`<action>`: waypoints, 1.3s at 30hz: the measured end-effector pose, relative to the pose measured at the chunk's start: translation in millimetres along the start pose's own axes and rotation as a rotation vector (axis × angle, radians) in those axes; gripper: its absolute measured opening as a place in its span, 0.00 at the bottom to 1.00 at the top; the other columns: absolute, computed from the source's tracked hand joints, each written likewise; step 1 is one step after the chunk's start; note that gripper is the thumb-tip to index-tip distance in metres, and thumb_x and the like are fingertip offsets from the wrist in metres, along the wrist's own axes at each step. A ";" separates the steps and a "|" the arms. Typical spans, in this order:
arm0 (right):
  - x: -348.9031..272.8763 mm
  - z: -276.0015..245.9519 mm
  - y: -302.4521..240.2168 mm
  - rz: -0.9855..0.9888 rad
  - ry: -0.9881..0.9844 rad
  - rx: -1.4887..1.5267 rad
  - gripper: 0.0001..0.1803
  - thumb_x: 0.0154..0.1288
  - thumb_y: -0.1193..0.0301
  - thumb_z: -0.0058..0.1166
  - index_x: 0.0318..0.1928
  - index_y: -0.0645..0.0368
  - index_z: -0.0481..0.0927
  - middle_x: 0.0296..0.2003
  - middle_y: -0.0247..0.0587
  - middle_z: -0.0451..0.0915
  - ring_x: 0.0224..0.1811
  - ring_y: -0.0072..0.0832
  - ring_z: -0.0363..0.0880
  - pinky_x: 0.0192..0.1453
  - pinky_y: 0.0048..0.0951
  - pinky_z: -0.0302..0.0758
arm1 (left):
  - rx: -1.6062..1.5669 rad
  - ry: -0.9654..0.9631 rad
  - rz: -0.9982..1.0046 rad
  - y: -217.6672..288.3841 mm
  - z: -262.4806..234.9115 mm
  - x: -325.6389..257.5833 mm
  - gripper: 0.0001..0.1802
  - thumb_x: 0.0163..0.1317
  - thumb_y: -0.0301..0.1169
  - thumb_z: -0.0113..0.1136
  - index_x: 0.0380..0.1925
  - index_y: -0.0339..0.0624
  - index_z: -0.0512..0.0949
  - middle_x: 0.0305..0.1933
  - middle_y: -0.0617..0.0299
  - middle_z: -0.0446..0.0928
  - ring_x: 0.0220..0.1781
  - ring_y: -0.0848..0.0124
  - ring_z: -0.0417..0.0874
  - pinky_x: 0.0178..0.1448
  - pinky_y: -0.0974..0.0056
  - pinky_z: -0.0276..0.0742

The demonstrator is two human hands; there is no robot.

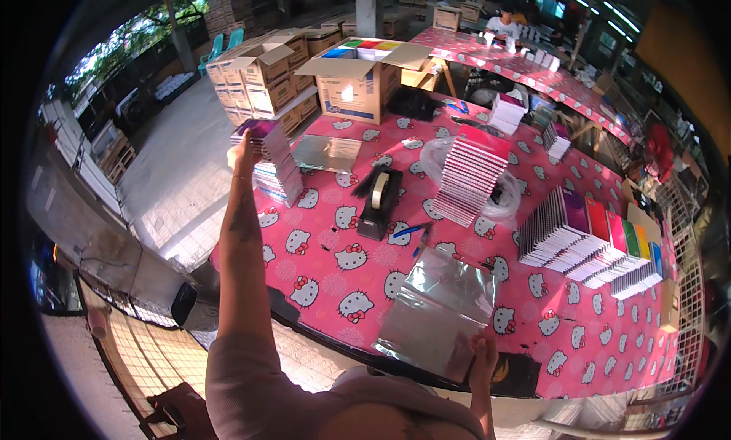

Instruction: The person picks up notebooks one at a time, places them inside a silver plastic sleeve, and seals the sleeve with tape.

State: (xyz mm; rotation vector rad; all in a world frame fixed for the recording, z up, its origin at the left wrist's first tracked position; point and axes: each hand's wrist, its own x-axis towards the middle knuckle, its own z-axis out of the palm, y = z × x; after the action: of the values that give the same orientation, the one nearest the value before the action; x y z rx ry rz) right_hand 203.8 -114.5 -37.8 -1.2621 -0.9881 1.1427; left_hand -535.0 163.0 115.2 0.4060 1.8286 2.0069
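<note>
My left arm stretches far to the left, and my left hand [241, 149] is closed at the upper edge of a tall stack of purple-covered notebooks [277, 166]. Some of its fingers are hidden there. By the near table edge, my right hand [483, 356] has its fingers closed at the right edge of a pile of clear plastic sleeves [438, 310]. Just beyond the sleeves lie blue pens [411, 230]. A black tape dispenser [378, 204] with a roll of tape stands between the notebooks and the pens.
Another clear plastic pack [327, 153] lies beside the left stack. A tall leaning stack of red-topped notebooks [474, 173] stands mid-table. Rows of coloured notebooks [575, 238] fill the right. An open carton [346, 94] stands behind; a person [502, 29] sits at the far table.
</note>
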 end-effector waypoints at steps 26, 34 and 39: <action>214.7 -414.6 -174.7 -0.496 0.510 -1.271 0.36 0.59 0.66 0.66 0.68 0.53 0.68 0.69 0.54 0.63 0.69 0.57 0.65 0.70 0.54 0.66 | 0.134 -1.584 1.066 -44.6 297.1 -770.5 0.22 0.64 0.35 0.66 0.56 0.39 0.77 0.58 0.47 0.76 0.56 0.49 0.79 0.59 0.52 0.77; 315.5 -592.8 -214.4 -0.512 0.518 -1.557 0.25 0.66 0.71 0.56 0.64 0.52 0.75 0.56 0.42 0.78 0.60 0.43 0.76 0.64 0.50 0.71 | 0.067 -1.158 1.507 -71.2 512.4 -998.8 0.23 0.62 0.34 0.63 0.56 0.36 0.76 0.59 0.46 0.76 0.61 0.50 0.77 0.67 0.48 0.70; 270.9 -563.1 -212.2 -1.020 0.577 -1.147 0.13 0.65 0.76 0.58 0.49 0.57 0.83 0.44 0.44 0.79 0.46 0.42 0.78 0.48 0.44 0.73 | 0.358 -1.063 1.556 -99.2 586.9 -990.1 0.18 0.60 0.26 0.57 0.51 0.35 0.80 0.51 0.47 0.82 0.57 0.50 0.81 0.65 0.50 0.73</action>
State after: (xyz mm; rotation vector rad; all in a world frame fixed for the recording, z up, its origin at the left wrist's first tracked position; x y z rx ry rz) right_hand 823.4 54.3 113.7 -1.4502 -1.5773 -0.6802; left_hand 618.8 218.8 127.1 2.9065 0.9959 1.2563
